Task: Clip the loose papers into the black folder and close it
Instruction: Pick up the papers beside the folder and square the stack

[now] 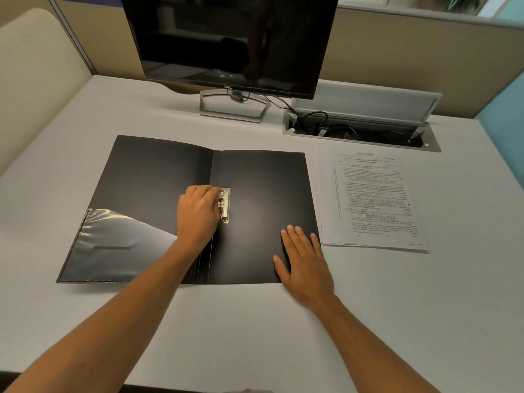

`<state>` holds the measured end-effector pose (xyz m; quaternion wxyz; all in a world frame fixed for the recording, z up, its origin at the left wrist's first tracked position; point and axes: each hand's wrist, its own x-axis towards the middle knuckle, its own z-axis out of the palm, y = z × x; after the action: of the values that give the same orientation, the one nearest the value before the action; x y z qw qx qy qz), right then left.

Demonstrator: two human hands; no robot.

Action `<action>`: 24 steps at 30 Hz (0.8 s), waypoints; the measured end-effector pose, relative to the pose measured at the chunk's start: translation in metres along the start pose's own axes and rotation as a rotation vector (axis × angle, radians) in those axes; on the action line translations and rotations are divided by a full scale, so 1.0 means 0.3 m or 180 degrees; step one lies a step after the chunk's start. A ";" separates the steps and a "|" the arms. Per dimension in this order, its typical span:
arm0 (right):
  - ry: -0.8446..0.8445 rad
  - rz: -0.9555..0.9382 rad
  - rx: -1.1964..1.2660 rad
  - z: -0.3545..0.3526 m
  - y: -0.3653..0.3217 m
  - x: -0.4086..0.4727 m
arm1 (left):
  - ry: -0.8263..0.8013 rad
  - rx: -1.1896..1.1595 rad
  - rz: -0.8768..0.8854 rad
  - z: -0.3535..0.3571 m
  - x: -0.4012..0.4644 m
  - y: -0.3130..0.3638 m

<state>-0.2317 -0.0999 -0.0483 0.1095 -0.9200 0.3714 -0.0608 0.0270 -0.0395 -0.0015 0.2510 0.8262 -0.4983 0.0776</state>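
Observation:
The black folder [261, 182] lies open and flat on the desk, spine running away from me. A metal spring clip [224, 205] sits just right of the spine. My left hand [197, 214] curls over the clip's left side, fingers gripping its lever. Resting flat on the folder's right panel near its lower right corner is my right hand [304, 262], fingers spread, holding nothing. The loose printed papers [371, 199] lie in a neat stack on the desk right of the folder, apart from both hands. A clear plastic pocket [113, 245] covers the lower left panel.
A dark monitor [229, 41] on a silver stand [232, 109] stands behind the folder. An open cable tray [360, 131] with cords is recessed at the back right. Partition walls enclose the white desk [255, 330].

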 end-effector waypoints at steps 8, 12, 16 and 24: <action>0.0017 0.0023 0.0002 0.003 -0.001 0.002 | -0.0189 0.0008 -0.0200 0.022 0.149 -0.017; 0.0003 0.0020 -0.0015 0.002 -0.002 0.003 | -0.0521 0.0098 -0.0298 0.051 0.179 -0.023; -0.0011 0.0024 -0.0031 -0.003 -0.001 0.002 | -0.0928 0.0129 -0.0482 0.088 0.188 -0.041; -0.0059 0.0012 -0.0007 -0.006 -0.001 0.002 | -0.1254 0.0139 -0.0608 0.113 0.190 -0.044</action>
<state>-0.2313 -0.1005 -0.0465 0.1120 -0.9199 0.3722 -0.0517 0.0622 -0.0959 -0.0137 0.1370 0.8741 -0.4555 -0.0987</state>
